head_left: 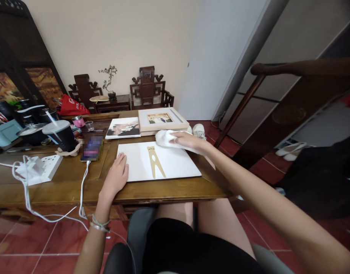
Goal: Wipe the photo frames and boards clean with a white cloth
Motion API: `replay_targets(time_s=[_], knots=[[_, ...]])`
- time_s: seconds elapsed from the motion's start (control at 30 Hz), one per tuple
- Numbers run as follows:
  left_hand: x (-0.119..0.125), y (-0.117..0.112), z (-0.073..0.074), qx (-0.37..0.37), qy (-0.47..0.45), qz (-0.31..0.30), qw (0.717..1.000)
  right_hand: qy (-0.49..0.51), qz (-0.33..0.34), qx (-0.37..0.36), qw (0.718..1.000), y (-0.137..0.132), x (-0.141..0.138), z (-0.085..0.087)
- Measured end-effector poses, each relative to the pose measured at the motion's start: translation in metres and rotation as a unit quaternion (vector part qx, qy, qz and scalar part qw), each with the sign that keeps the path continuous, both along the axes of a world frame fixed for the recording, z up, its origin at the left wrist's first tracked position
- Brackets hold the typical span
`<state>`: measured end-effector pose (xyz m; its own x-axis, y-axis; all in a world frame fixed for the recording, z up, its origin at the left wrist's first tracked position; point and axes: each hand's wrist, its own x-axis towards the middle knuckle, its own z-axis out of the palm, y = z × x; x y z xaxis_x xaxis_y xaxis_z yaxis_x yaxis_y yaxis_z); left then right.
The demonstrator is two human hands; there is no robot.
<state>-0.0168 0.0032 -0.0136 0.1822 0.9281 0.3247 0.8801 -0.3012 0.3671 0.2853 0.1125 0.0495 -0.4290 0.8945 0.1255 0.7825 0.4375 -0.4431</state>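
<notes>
A flat white panel [182, 165], like the back of a picture frame, lies on the wooden table in front of me. A gold A-shaped stand piece [151, 155] with a cut-out sits along its middle. My left hand [117, 172] rests on the panel's left edge, fingers stretched out and holding nothing. At the far right corner, my right hand [189, 140] is closed around a white cloth [164, 138], which touches the panel. The cloth hides that corner and some of the fingertips.
Behind the panel lie a photo print [124, 128] and a framed picture [179, 121]. To the left are a phone [92, 148] on a charging cable, a power strip [51, 167] and a lidded cup [62, 137]. A wooden chair [280, 110] stands at right.
</notes>
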Motion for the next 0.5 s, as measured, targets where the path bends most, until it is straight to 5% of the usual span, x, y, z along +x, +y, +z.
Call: replay_targets(time_s=[0.17, 0.33, 0.5], knots=[[-0.002, 0.0, 0.006, -0.02, 0.01, -0.005, 1.0, -0.041, 0.024, -0.008, 0.999, -0.049, 0.018, -0.005], [-0.005, 0.003, 0.008, -0.043, 0.008, -0.014, 0.999, -0.066, 0.115, -0.039, 0.99, -0.108, 0.032, 0.005], [-0.002, 0.002, 0.004, -0.031, 0.016, -0.001, 0.999, -0.047, 0.118, -0.081, 0.989, -0.111, 0.037, 0.015]])
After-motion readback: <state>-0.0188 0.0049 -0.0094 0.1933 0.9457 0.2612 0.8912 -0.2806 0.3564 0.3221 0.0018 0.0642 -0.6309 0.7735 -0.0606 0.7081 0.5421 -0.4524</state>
